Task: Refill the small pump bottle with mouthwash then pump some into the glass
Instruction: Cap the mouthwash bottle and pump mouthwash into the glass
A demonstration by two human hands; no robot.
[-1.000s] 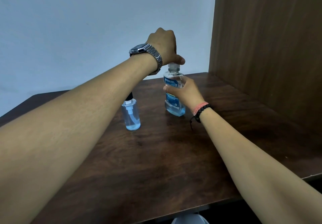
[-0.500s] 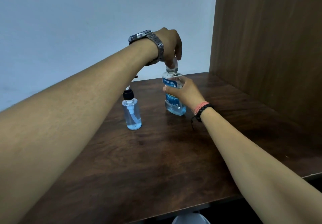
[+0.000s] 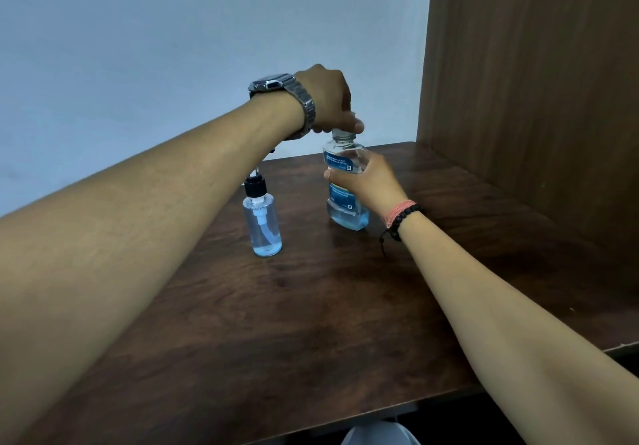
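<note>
A clear mouthwash bottle [image 3: 345, 199] with a blue label and blue liquid in its lower part stands upright on the dark wooden table [image 3: 311, 323]. My right hand [image 3: 371, 181] grips its body from the right. My left hand [image 3: 328, 98], with a metal watch on the wrist, curls over the bottle's top and grips the cap, which its fingers mostly hide. To the left stands the small pump bottle [image 3: 262, 226], clear with a black pump head and a little blue liquid at the bottom. No glass is in view.
A tall brown wooden panel [image 3: 532, 81] rises along the table's right side. A pale wall stands behind the table. A pale rounded object [image 3: 380, 436] peeks out below the table's front edge.
My left hand has turned back over the cap, with the watch face swung from the top round to the side. The mouthwash bottle and the pump bottle stay in place.
</note>
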